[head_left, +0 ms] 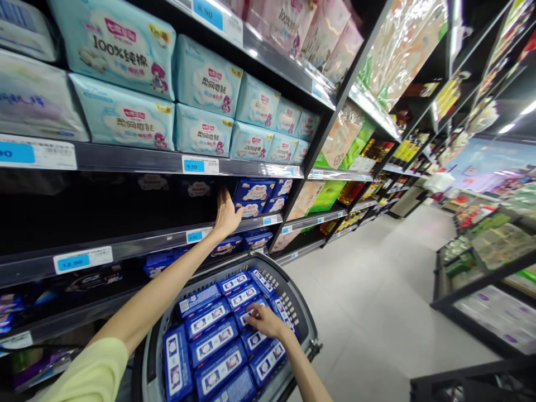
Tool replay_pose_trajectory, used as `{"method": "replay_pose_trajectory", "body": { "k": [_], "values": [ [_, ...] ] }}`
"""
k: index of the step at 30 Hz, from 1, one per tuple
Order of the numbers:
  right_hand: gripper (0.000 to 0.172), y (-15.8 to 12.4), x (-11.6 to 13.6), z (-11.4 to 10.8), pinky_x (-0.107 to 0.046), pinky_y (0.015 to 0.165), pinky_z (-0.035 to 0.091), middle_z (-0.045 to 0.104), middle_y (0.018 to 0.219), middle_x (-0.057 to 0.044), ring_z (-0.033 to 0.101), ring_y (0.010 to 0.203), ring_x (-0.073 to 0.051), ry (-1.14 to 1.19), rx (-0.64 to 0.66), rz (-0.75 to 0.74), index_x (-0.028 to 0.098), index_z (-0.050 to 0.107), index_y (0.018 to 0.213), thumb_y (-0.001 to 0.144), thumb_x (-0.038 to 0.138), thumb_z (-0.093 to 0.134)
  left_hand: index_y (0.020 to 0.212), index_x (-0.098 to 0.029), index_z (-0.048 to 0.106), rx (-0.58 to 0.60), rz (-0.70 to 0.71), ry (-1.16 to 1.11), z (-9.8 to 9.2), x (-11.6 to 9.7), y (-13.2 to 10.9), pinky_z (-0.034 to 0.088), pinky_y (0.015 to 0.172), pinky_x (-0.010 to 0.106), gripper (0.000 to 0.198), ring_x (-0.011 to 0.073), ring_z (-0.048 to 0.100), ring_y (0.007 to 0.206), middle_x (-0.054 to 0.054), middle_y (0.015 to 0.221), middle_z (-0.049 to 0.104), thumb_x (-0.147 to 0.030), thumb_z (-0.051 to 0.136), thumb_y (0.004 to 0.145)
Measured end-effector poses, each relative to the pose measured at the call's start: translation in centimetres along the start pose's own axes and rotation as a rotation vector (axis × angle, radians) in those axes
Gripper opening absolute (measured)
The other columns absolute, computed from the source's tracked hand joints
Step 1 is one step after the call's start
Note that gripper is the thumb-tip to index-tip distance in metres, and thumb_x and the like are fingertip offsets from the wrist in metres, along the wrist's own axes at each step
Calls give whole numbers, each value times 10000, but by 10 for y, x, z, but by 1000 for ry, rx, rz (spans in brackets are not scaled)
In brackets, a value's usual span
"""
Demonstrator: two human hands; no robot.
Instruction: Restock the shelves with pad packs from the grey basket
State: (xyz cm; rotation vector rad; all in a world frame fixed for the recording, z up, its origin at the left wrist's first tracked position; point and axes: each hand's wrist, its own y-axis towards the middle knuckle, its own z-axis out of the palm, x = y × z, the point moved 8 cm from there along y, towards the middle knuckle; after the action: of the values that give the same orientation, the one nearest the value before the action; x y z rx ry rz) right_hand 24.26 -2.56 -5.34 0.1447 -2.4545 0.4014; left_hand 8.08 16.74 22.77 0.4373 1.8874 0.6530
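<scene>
Squaring shelved packs (254, 191), seemingly, left hand (228, 213) spread unclenched; right hand (264, 320), grip unclear, should next lift a basket pack (214, 339)

Cannot see the fingertips of the left hand (228, 215), sunk in the shadow of the shelf (144, 249), nor confirm any grip on the blue packs (253, 192) just to the right. Cannot make out the back of that shelf beyond a few dim logos (153, 181). Cannot judge any contact between the right hand (263, 319) and the basket packs (215, 340), partly covered there. Lose the near end of the basket (288, 293) at the bottom edge, likewise the yellow sleeve (94, 371) and right forearm (304, 368). Find the far goods (477, 215) blurred, too small to name. Cannot read the fine print on the price labels (200, 166).
</scene>
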Motion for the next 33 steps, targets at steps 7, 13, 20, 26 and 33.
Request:
{"method": "replay_pose_trajectory", "body": {
  "k": [7, 13, 20, 26, 33],
  "values": [
    [277, 6, 7, -10, -269, 719, 500, 765, 874, -56, 717, 804, -209, -32, -56, -18, 177, 692, 1127, 879, 274, 615, 1352, -237, 570, 278, 162, -9, -30, 12, -131, 391, 1156, 393, 423, 235, 542, 1301, 92, 1375, 584, -240, 463, 942],
    [247, 6, -10, -23, -316, 854, 499, 744, 1020, -75, 692, 921, -222, -62, -187, 45, 193, 690, 1114, 906, 246, 568, 999, -281, 726, 730, -84, 71, -10, 106, -233, 505, 983, 377, 231, 256, 657, 1002, 69, 1020, 715, -258, 534, 873],
    [420, -10, -55, -35, -401, 1074, 387, 607, 1271, -178, 566, 1201, -287, -208, -303, 223, 115, 602, 1261, 844, 161, 582, 1087, -221, 670, 839, -134, 208, -1, 150, -253, 416, 1084, 412, 291, 286, 556, 1173, 115, 1161, 653, -178, 601, 808],
    [472, -19, -77, -42, -468, 1058, 385, 593, 1294, -245, 555, 1212, -354, -269, -395, 338, 80, 545, 1297, 848, 214, 608, 1130, -220, 659, 911, -69, 278, 2, 148, -260, 414, 1084, 429, 316, 301, 515, 1236, 119, 1283, 610, -176, 614, 820],
    [532, -2, -81, -53, -412, 1085, 381, 577, 1356, -224, 530, 1275, -313, -265, -478, 366, 65, 462, 1368, 915, 332, 534, 1151, -194, 669, 954, -23, 331, 5, 148, -264, 425, 1072, 451, 300, 316, 510, 1243, 147, 1329, 581, -212, 604, 859]
  ]
}}
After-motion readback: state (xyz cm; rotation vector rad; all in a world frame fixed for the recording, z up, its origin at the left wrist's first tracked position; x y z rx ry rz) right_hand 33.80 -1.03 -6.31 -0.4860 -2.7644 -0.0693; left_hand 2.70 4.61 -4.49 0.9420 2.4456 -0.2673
